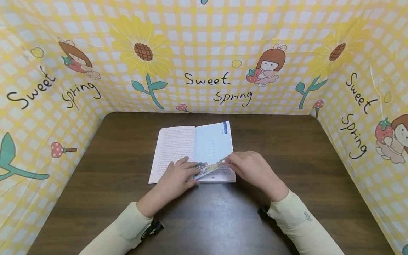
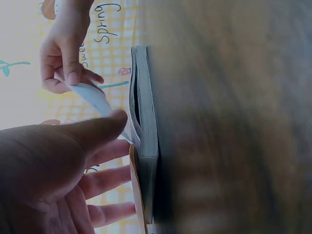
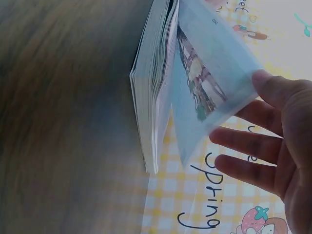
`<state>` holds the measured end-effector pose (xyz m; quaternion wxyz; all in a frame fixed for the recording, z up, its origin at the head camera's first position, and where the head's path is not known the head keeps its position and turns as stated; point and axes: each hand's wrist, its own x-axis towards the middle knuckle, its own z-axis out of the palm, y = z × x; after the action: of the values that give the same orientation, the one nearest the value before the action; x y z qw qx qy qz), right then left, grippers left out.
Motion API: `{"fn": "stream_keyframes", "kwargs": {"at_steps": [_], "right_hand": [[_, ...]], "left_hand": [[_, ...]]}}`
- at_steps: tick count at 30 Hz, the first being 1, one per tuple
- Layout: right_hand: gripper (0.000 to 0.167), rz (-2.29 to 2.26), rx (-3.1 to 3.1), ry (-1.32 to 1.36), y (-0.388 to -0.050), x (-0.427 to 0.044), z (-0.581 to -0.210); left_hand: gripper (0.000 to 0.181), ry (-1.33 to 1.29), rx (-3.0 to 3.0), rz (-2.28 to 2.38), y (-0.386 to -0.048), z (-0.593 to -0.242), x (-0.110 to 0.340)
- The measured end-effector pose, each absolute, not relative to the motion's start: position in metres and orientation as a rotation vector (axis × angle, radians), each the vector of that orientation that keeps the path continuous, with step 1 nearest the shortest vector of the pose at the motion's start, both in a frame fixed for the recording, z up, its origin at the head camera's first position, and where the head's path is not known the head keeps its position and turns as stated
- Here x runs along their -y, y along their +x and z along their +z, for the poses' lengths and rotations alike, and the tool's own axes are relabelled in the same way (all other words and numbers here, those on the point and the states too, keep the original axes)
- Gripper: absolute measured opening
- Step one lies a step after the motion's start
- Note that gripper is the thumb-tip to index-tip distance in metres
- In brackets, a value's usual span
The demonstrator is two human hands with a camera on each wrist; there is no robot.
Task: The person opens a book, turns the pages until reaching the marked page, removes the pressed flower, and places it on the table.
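Observation:
An open book (image 1: 174, 145) lies on the brown table, its left page full of text. Its light blue right-hand leaf (image 1: 210, 141), with a coloured picture along the bottom, is lifted at the lower corner. My right hand (image 1: 255, 170) pinches that corner between thumb and fingers; in the right wrist view the raised leaf (image 3: 214, 63) bends up from the page block (image 3: 155, 83). My left hand (image 1: 175, 179) rests with spread fingers on the left page and near the spine. In the left wrist view its thumb is by the base of the leaf (image 2: 92, 97).
The dark wooden table (image 1: 204, 219) extends around the book. A yellow-and-white checked cloth (image 1: 204, 42) with flowers and printed words stands as a wall at the back and both sides. Black bands (image 1: 152, 229) show under both sleeves.

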<state>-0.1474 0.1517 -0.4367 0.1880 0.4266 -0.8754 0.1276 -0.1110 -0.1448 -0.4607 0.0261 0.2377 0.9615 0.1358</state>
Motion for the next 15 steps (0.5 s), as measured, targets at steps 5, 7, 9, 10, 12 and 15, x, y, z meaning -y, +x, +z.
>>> {"fn": "stream_keyframes", "kwargs": {"at_steps": [5,7,9,10,12,15], "right_hand": [[0.019,0.404,2.406,1.187,-0.1470,-0.1503,-0.4359],[0.023,0.435,2.397,1.147,-0.1466,-0.1505,-0.4350],[0.027,0.473,2.389,1.089,-0.1467,-0.1513,-0.4338],[0.029,0.495,2.386,1.056,-0.1466,-0.1518,-0.4329],[0.031,0.536,2.388,1.002,-0.1466,-0.1528,-0.4310],[0.033,0.577,2.415,0.956,-0.1478,-0.1535,-0.4301]], "left_hand": [[0.033,0.726,-3.027,0.404,-0.1130,-0.4635,0.1442],[0.038,0.732,-3.050,0.418,-0.1132,-0.4639,0.1443],[0.050,0.736,-3.084,0.460,-0.1133,-0.4636,0.1445],[0.058,0.736,-3.106,0.485,-0.1132,-0.4629,0.1447],[0.077,0.728,-3.167,0.527,-0.1130,-0.4612,0.1453],[0.103,0.726,-3.283,0.532,-0.1117,-0.4576,0.1469]]}}
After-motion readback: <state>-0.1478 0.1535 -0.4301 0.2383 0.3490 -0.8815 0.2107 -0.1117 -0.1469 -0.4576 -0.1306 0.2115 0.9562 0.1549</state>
